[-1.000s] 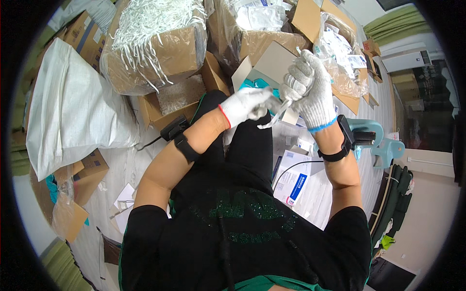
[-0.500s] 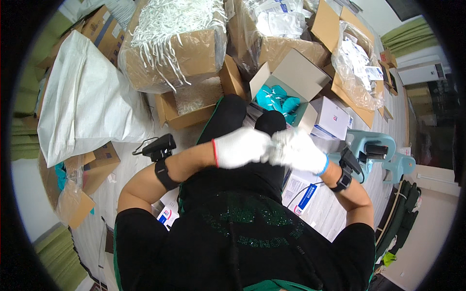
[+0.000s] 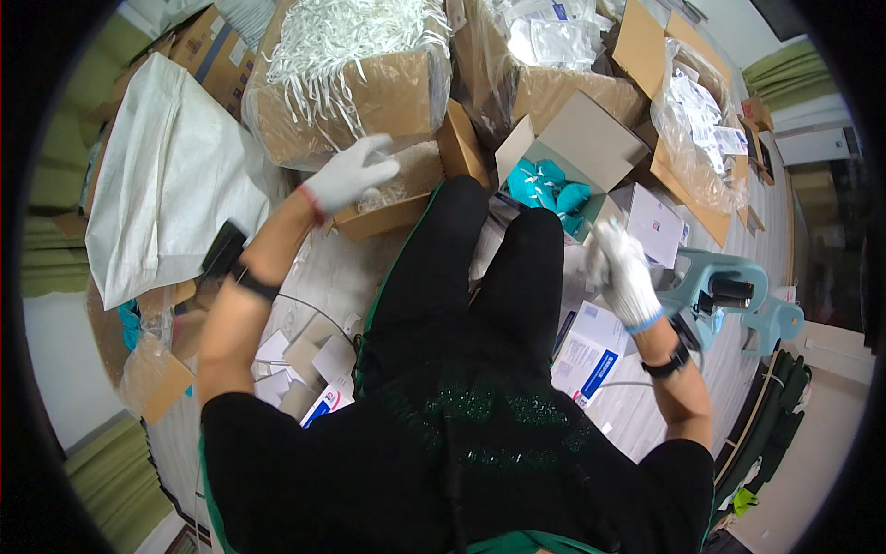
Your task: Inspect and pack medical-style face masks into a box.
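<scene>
My left hand, in a white glove with a red cuff, is over the near edge of a cardboard box of small pale pieces. Its fingers are apart and nothing shows between them. Above that box stands a large carton full of white straps. On the other side, my right hand, gloved in white with a blue cuff, is raised with its fingers curled in. Whether something small sits in them is not clear. Beyond it, an open box holds teal packets.
A big white sack leans at the left. Cartons of white packets stand at the back. White printed boxes lie beside my legs. At the right is a pale blue plastic stool.
My hands were together above my lap and have parted. The left has swung up and left to the box of small pieces; the right has moved right.
</scene>
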`<state>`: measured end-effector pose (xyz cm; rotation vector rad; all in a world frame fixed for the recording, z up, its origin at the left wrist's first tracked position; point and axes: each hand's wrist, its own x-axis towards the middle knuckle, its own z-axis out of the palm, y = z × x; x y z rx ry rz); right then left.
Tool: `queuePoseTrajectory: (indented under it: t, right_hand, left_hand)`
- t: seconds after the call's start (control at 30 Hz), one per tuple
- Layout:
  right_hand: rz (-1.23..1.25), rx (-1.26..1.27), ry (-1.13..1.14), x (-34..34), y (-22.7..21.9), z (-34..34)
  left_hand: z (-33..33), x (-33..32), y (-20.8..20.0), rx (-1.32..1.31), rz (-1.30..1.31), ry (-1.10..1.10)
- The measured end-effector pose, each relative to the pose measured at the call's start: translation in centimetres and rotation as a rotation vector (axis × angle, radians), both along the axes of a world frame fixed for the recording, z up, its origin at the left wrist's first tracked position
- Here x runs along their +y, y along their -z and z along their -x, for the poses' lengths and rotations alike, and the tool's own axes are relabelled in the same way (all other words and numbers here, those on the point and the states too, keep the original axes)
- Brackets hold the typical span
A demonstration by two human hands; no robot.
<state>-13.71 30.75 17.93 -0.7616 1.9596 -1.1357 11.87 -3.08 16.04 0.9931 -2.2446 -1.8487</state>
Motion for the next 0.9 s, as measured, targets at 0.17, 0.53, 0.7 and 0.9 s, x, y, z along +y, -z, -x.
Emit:
queuePoseTrajectory:
  t: [0.17,0.53,0.7,0.9]
  right_hand:
    - [0.306,-0.979,0.440,-6.7,5.5,-1.6]
    - [0.505,-1.626,0.204,-11.2,5.1,-6.4]
    - [0.507,-1.557,0.201,-11.4,8.1,-8.0]
    - [0.344,-1.132,-0.049,-8.7,5.7,-11.0]
  left_hand:
    - [5.7,3.9,4.6,0.005,0.349,0.043]
    - [9.6,15.6,7.7,0.105,0.214,-0.286]
    - [9.5,15.0,10.4,-0.142,0.736,-0.058]
    - [7.6,9.0,17.3,0.155,0.066,-0.544]
